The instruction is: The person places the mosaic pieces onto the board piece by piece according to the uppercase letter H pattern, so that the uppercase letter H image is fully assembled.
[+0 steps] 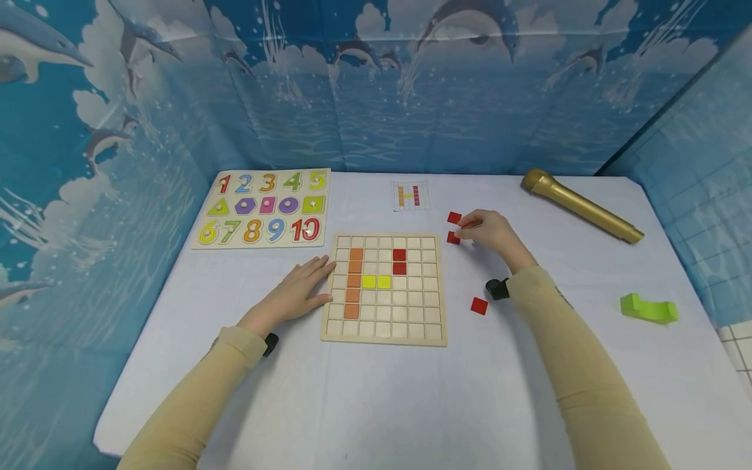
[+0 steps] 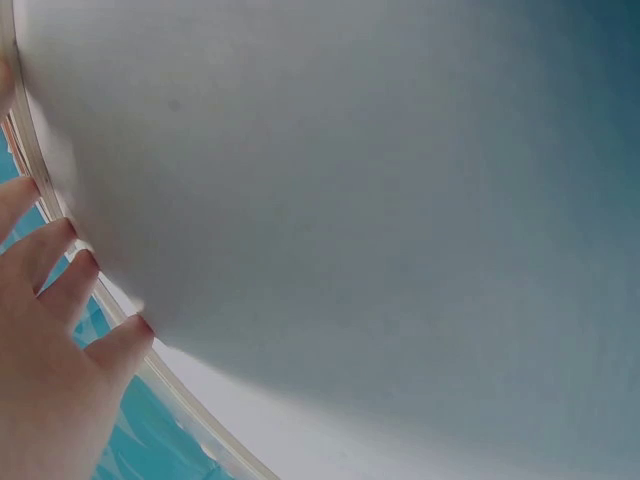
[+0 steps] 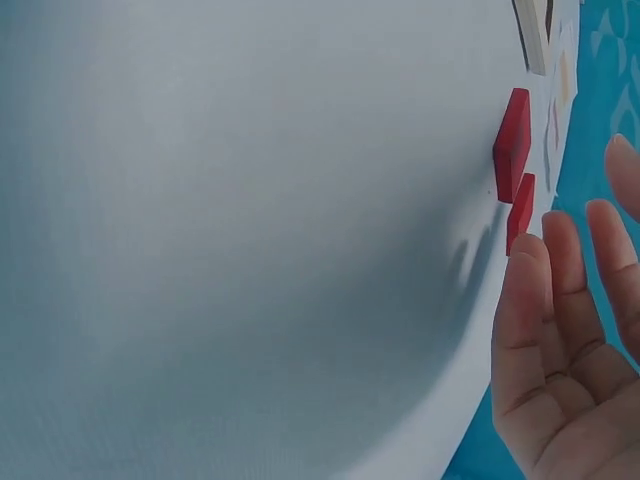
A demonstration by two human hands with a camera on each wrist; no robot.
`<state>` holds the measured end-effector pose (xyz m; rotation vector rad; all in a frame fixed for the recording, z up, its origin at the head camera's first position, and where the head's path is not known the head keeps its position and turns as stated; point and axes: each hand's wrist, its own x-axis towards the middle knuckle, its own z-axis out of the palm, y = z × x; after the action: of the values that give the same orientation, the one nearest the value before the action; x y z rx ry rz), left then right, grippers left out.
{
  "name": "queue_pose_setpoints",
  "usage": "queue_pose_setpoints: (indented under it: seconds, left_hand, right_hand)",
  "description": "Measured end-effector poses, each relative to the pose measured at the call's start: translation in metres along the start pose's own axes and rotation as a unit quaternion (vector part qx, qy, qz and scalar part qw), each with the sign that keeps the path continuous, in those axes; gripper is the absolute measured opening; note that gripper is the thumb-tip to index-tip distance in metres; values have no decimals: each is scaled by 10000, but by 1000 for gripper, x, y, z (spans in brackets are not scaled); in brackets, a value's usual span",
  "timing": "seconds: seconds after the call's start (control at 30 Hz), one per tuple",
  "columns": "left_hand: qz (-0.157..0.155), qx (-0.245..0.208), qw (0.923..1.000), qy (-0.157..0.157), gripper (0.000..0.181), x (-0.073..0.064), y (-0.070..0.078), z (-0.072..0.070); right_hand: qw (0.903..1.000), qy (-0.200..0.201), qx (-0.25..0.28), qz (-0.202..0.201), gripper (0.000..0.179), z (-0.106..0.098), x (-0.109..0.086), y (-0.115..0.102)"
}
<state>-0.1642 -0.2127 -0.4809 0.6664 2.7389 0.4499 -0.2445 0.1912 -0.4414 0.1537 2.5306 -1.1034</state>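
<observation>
A square wooden grid board (image 1: 384, 333) lies mid-table, bearing a column of several orange tiles (image 1: 354, 281), two yellow tiles (image 1: 376, 282) and two red tiles (image 1: 399, 262). Spread fingers of my left hand (image 1: 296, 290) touch the board's left edge; the left wrist view shows the fingertips along its side. To the right of the board, my right hand (image 1: 490, 232) hovers at two loose red tiles, the far one (image 1: 454, 217) and the near one (image 1: 452, 238). Its fingers are loosely bent with nothing between them in the right wrist view. Another red tile (image 1: 479, 305) lies closer to me.
A pattern card (image 1: 411, 196) lies behind the board. At the back left is a number-and-shape puzzle (image 1: 261, 209). A gold microphone-like stick (image 1: 581, 205) lies at the back right, and a green curved block (image 1: 649, 309) near the right edge. Dolphin-print curtains (image 1: 376, 117) enclose the white table.
</observation>
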Motion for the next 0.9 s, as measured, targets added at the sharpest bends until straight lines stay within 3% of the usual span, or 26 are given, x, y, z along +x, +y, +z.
queue_pose_setpoints:
  seconds: [0.47, 0.9]
  left_hand:
    - [9, 40, 10000, 0, 74, -1, 1, -1]
    - [18, 13, 10000, 8, 74, 0, -1, 1]
  right_hand:
    - [9984, -298, -484, -58, 44, 13, 12, 5]
    - [9980, -36, -620, 110, 32, 18, 11, 3]
